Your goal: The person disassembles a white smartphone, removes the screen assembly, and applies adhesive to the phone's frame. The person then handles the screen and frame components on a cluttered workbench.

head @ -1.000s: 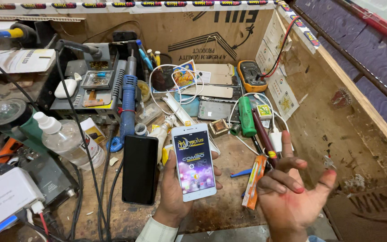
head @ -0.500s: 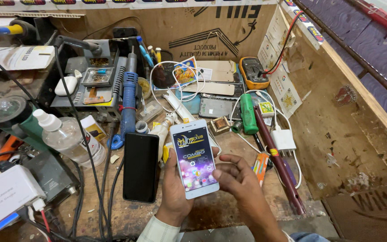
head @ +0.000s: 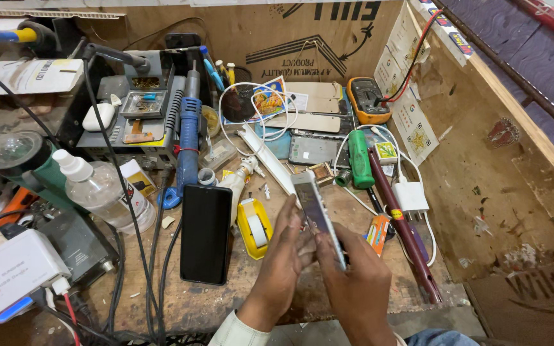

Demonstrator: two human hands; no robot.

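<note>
A white smartphone (head: 314, 206) stands tilted on its edge above the wooden bench, its screen turned to the right and seen almost edge-on. My left hand (head: 282, 251) grips it from the left side, fingers wrapped behind it. From the right, my right hand (head: 358, 277) holds its lower part, with fingertips on the screen side. A second phone with a black screen (head: 206, 232) lies flat just left of my left hand. A yellow tape dispenser (head: 254, 227) sits between that phone and my left hand.
Cluttered bench: a blue-handled tool (head: 188, 142), a clear plastic bottle (head: 100, 191), a green cylinder (head: 360, 159), a yellow multimeter (head: 368, 99), a white charger plug (head: 410, 196), a dark red rod (head: 400, 225), and a white box with cables (head: 9, 272). Cardboard walls stand behind and right.
The phone has turned from screen-up, lit, to standing on edge. My right hand came from open beside it onto the phone and now grips it with the left.
</note>
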